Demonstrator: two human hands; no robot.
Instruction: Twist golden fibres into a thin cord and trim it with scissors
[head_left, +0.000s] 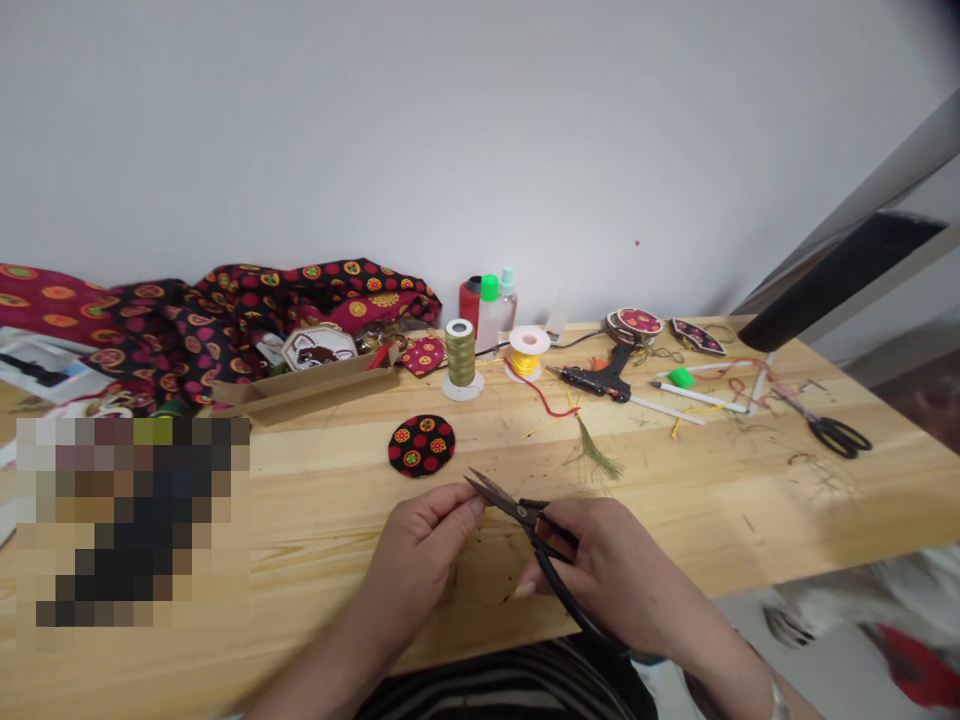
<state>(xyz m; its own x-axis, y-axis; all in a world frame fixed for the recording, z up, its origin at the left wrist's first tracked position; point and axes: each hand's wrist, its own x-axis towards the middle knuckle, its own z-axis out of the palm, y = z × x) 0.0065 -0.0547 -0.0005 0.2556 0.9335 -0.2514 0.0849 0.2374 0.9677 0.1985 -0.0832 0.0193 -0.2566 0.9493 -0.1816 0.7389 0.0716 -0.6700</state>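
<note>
My right hand [622, 575] is wrapped round the handles of black-handled scissors [510, 505], whose blades point to the left, slightly parted. The blades lie by the fingertips of my left hand [424, 545], where thumb and forefinger are pinched together. Whatever that pinch holds is too small to make out. Just beyond the left hand, a round patch [421, 446] of black fabric with red and orange dots lies flat on the wooden table [315, 570]. A small green thread tassel [596, 455] rests past the scissors.
Behind stand an olive thread spool [460, 355], a yellow cord spool [527, 355] and bottles [489, 310]. A black glue gun [600, 378], a white pen [697, 396] and second scissors [836, 435] lie to the right. Patterned fabric [300, 290] and a cardboard box [322, 390] are left.
</note>
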